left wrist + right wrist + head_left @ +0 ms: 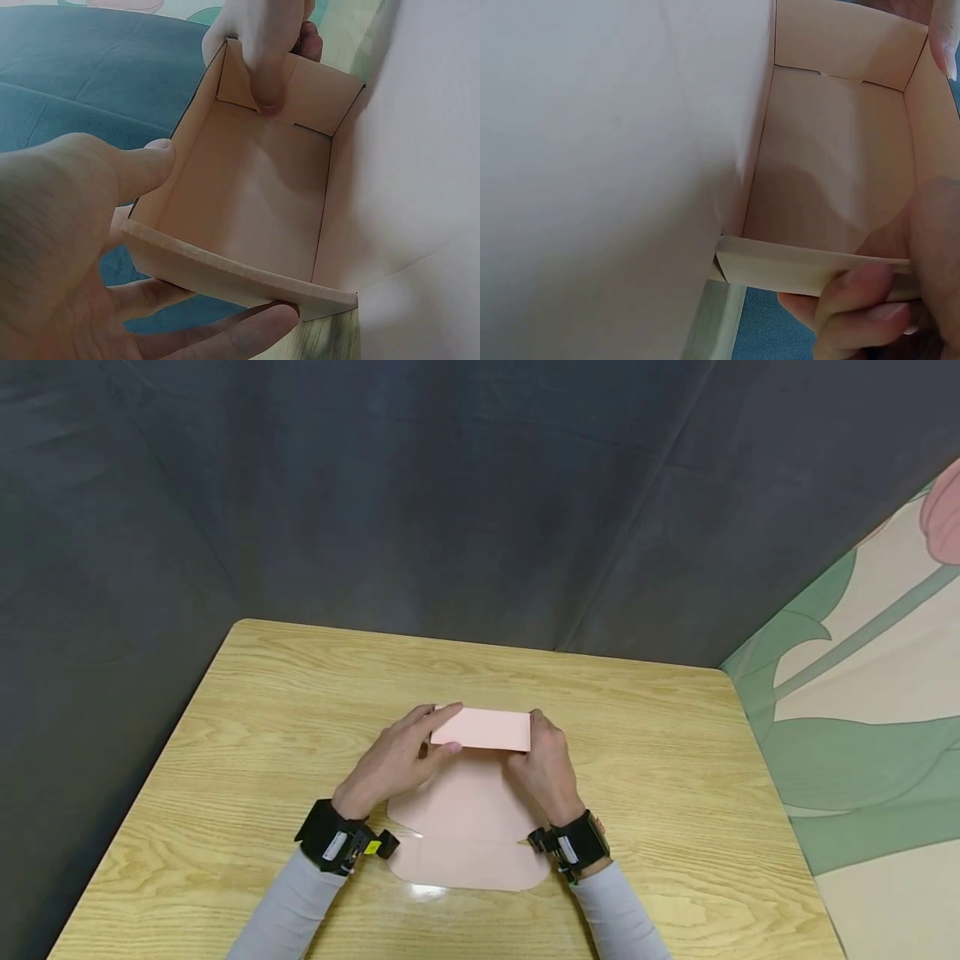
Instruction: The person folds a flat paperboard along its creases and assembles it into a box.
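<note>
A pale pink cardboard box (483, 729) is held in both hands, its far side facing up in the head view. Its long lid panel (480, 810) stretches toward the person. In the left wrist view the folded tray (247, 187) shows a bare floor and upright walls. My left hand (393, 756) grips the left end, thumb at the rim of one long wall, fingers along the outside of the end wall. At the other end my right hand (547, 768) pinches the end wall (810, 266), thumb inside and curled fingers outside.
Beneath the box is a wood-grain table (262, 735). A dark cloth (450, 510) hangs behind it and along the left. On the right is a panel (885, 735) with a flower and leaf pattern. Both wrists carry black camera straps (330, 837).
</note>
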Demonstrator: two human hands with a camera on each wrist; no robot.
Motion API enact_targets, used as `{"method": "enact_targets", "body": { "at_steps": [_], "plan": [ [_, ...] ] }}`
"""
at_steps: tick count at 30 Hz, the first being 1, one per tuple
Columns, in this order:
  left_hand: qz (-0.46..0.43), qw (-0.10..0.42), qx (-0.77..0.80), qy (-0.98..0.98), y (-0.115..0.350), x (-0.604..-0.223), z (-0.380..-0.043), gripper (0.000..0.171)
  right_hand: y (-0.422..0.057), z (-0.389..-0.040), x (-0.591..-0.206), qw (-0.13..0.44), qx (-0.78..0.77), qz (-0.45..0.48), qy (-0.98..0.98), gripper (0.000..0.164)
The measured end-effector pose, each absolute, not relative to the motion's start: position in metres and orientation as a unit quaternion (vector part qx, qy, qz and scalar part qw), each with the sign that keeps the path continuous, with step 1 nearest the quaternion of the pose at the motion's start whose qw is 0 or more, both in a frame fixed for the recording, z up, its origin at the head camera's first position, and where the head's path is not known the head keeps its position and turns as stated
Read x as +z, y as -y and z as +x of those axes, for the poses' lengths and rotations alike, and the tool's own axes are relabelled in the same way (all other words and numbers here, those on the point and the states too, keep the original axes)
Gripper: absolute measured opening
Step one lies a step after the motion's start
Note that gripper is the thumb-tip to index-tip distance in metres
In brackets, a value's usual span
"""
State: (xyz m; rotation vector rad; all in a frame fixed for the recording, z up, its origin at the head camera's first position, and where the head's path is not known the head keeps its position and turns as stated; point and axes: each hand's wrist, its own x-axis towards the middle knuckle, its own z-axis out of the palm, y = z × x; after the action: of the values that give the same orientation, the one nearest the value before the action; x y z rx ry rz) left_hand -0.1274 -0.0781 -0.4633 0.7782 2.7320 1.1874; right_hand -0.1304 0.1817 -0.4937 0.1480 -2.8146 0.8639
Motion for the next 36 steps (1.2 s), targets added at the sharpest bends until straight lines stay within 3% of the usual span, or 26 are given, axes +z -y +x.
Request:
{"method": "enact_targets", "body": {
  "at_steps": [23,31,36],
  "plan": [
    [0.256,0.016,0.390,-0.884,0.076,-0.467,-0.130,0.062,-0.178,-0.132,-0.494,0.094,0.308,0.024,0.946,0.048],
    [0.217,0.040,0.410,-0.885,0.079,-0.465,-0.132,0.073,-0.183,-0.134,-0.490,0.093,0.325,0.033,0.941,0.047],
    [0.198,0.049,0.438,-0.875,0.086,-0.463,-0.134,0.069,-0.187,-0.130,-0.483,0.085,0.360,0.057,0.927,0.049]
  ]
}}
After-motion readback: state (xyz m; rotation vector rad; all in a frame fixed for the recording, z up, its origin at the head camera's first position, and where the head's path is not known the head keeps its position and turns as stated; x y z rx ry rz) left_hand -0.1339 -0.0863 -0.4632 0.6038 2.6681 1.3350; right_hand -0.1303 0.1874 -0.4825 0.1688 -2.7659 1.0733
